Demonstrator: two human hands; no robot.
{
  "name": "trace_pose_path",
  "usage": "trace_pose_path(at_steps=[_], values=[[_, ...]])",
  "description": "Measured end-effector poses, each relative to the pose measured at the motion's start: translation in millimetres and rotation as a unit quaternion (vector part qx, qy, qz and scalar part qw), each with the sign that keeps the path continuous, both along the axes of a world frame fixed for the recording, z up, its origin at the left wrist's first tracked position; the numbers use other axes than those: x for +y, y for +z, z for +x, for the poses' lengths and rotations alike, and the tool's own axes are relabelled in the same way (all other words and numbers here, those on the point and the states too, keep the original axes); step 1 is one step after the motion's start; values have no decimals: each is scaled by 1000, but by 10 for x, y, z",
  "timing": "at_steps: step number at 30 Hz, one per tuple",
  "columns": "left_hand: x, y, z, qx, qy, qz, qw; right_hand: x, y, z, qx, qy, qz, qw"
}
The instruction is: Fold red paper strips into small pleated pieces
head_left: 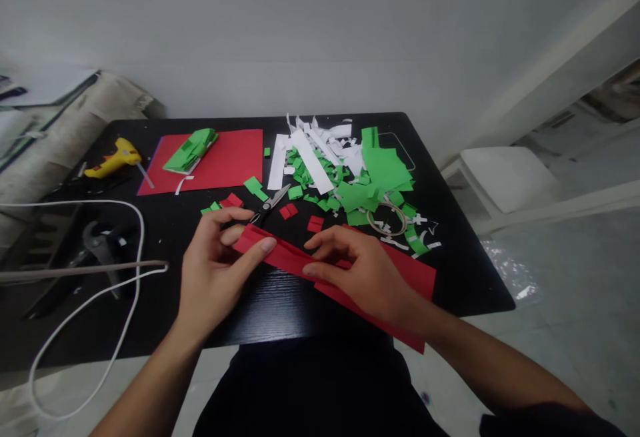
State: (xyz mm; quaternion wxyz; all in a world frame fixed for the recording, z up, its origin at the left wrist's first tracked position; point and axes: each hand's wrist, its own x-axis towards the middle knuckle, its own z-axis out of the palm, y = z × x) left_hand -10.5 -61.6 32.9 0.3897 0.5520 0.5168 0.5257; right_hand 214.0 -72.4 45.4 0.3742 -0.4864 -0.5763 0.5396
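Note:
A folded strip of red paper (286,257) is stretched between my two hands above the front of the table. My left hand (210,270) pinches its left end, thumb on the near face and fingers behind. At the other end, the thumb and fingers of my right hand (365,273) close on the strip. Beneath my right hand lies a larger red sheet (413,273), reaching past the table's front edge. Scissors (273,202) rest just beyond the strip, blades partly hidden or hard to make out. Small red paper pieces (289,211) lie close by.
Green paper scraps (385,167) and white paper strips (313,160) are heaped at the back right, beside a tape ring (387,219). A green paper bundle (193,150) sits on a red sheet (233,157). Left are a yellow glue gun (117,158) and a white cable (140,243).

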Motion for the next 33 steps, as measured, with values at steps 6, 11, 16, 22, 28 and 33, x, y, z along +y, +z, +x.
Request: trace_pose_path(at_steps=[6, 11, 16, 22, 28, 33], values=[[15, -14, 92, -103, -34, -72, 991, -22, -6, -24, -5, 16, -14, 1000], [-9, 16, 174, -131, -40, -72, 988, -43, -4, -72, -21, 32, 2, 999], [-40, 64, 223, -131, -43, -65, 988, -11, -6, -151, 12, 14, 19, 1000], [-64, 60, 223, -147, -54, -69, 985, 8, -5, -164, 21, 2, 20, 1000], [-58, 16, 219, -145, -45, -80, 985, -17, -42, -165, 24, -15, 27, 999], [-64, -26, 250, -169, -54, -102, 979, -38, -32, -189, 33, -35, 31, 998]])
